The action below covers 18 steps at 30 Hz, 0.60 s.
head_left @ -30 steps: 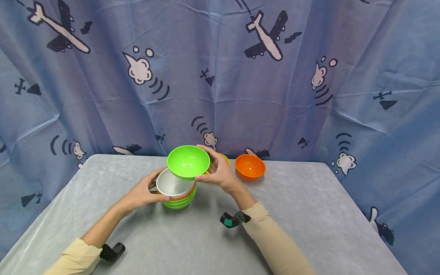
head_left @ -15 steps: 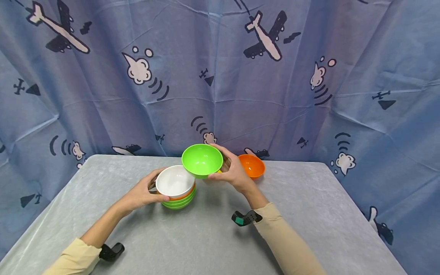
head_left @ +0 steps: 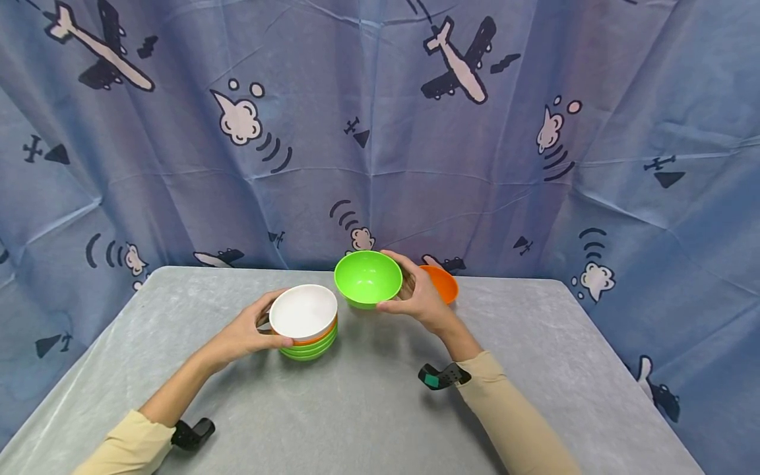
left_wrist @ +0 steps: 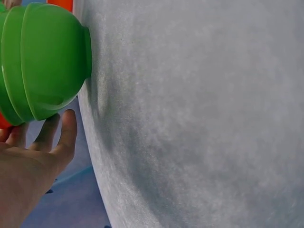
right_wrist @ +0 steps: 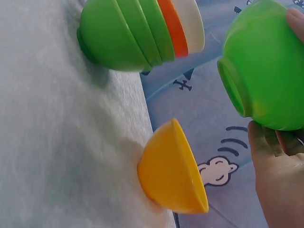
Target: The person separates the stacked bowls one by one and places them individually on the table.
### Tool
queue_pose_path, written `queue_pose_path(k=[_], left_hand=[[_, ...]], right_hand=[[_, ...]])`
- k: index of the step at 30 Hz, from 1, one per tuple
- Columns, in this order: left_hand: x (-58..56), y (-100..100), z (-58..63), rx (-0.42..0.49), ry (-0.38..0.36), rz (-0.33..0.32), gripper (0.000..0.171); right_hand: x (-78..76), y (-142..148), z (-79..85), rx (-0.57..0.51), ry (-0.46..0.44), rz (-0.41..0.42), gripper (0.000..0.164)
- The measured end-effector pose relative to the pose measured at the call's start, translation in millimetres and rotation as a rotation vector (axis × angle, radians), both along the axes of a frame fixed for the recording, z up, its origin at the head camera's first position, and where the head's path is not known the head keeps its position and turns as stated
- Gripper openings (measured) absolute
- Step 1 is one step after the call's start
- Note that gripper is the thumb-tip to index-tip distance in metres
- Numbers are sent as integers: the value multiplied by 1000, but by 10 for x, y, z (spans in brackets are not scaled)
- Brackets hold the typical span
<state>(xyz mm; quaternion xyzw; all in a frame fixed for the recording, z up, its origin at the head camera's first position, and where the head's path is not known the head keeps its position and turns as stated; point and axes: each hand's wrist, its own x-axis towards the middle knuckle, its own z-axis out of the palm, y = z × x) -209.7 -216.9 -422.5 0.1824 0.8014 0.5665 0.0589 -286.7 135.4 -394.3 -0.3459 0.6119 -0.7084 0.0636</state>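
Observation:
My left hand (head_left: 252, 323) grips a stack of nested bowls from its left side, thumb near the front and fingers round the back. The stack has a white bowl (head_left: 303, 311) on top, then an orange bowl (right_wrist: 172, 28), then green bowls (left_wrist: 52, 57) at the bottom, resting on the table. Off to the right, my right hand (head_left: 424, 300) holds a separate green bowl (head_left: 368, 278) by its side, mouth up and raised above the table. A yellow bowl (right_wrist: 171, 171) stands on the table in the right wrist view; in the head view it is hidden.
Behind my right hand, another orange bowl (head_left: 442, 284) sits near the far edge of the grey-covered table (head_left: 356, 415), partly covered by the hand. A blue curtain (head_left: 297, 132) with printed planes hangs just beyond that edge.
My right hand has carried the green bowl rightward, away from over the stack, uncovering the white bowl and covering more of the orange one behind. The left hand has stayed on the stack.

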Motion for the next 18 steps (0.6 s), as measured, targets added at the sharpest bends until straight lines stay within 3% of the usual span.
queue_pose_path(k=[18], left_hand=[[-1, -8, 0, -4, -3, -7, 92]], right_hand=[[-72, 449, -94, 95, 52, -131, 97]])
